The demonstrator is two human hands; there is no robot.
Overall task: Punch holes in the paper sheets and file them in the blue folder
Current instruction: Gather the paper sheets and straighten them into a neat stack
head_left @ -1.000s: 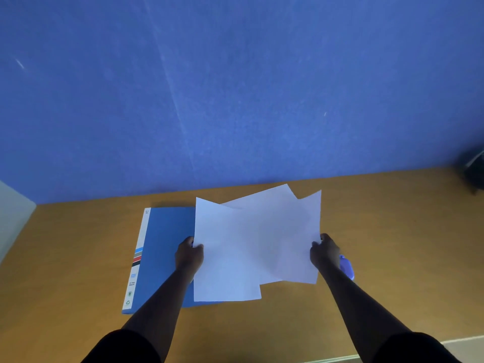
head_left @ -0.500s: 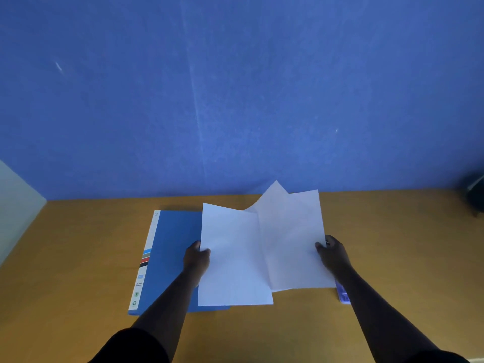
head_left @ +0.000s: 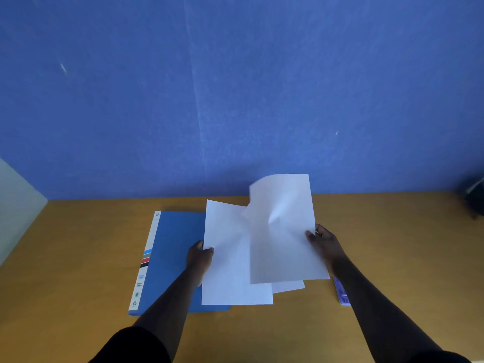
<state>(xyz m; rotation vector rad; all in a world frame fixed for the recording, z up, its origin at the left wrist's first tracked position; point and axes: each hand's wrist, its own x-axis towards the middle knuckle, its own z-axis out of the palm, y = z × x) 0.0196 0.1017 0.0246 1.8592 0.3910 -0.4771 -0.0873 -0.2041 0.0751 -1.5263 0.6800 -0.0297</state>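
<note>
Meanwhile, left hand [head_left: 199, 256] and right hand [head_left: 324, 243] pinch loose paper sheets [head_left: 262, 247] at frame centre; square edges before punching.

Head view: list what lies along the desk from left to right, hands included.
Folder → left hand → sheets → right hand → purple item, partly hidden by the right arm → dark object at the far right edge.
</note>
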